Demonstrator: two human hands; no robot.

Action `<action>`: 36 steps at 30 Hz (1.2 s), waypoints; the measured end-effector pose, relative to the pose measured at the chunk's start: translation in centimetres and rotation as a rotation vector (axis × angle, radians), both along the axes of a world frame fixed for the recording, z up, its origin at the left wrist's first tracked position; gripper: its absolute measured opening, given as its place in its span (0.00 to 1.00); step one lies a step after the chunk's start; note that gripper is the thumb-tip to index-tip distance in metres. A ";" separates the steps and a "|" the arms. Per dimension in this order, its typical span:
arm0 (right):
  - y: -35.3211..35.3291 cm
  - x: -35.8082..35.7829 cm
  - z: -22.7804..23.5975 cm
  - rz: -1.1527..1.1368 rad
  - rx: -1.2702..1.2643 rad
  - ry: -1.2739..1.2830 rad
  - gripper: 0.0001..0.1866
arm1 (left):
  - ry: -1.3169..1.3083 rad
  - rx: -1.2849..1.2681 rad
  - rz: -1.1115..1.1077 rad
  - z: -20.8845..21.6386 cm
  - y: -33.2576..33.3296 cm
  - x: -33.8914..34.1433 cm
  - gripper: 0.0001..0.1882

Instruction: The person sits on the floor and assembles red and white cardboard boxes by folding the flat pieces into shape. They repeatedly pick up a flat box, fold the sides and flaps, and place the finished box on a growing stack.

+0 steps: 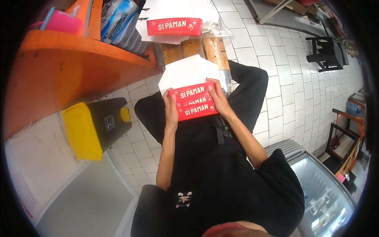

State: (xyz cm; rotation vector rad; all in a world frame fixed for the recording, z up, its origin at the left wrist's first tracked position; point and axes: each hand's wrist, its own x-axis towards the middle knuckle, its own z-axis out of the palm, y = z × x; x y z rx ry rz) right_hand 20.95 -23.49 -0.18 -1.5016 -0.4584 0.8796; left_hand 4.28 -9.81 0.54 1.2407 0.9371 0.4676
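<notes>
Over my lap I hold several red-and-white cardboard box blanks (195, 106), overlapped so that their red printed panels show one below another. A white flap (191, 73) spreads out beyond the red panels, away from me. My left hand (171, 107) is closed on the left edge, its thumb on the front. At the right edge my right hand (218, 98) grips the same blanks, thumb on top. The fingers behind the cardboard are hidden. Farther ahead, a pile of similar red-and-white blanks (173, 28) lies on a wooden bench (215, 49).
An orange table (59, 67) stands at the left, with plastic packages (122, 27) beside it. Below it is a black bin with a yellow lid (81, 132). A glass-topped freezer (321, 189) is at the lower right. A black stool (327, 55) sits on the white tiles.
</notes>
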 end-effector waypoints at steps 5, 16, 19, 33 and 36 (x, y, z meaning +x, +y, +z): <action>0.7 -0.3 0.6 -0.024 -0.046 -0.072 0.20 | 0.078 0.068 0.052 -0.1 -0.1 0.0 0.26; 1.1 -0.4 0.7 -0.060 -0.128 -0.065 0.19 | 0.131 0.130 0.093 -0.8 -0.2 -0.1 0.24; 1.2 -0.5 0.8 -0.056 -0.121 -0.037 0.19 | 0.170 0.184 0.129 -1.4 -0.2 -0.3 0.22; 1.1 -0.1 -0.4 -0.048 -0.175 -0.145 0.20 | 0.265 0.291 0.116 -1.5 0.3 -0.1 0.19; 0.9 -0.2 -0.7 -0.054 -0.149 -0.177 0.21 | 0.265 0.361 0.136 -2.1 0.3 -0.2 0.19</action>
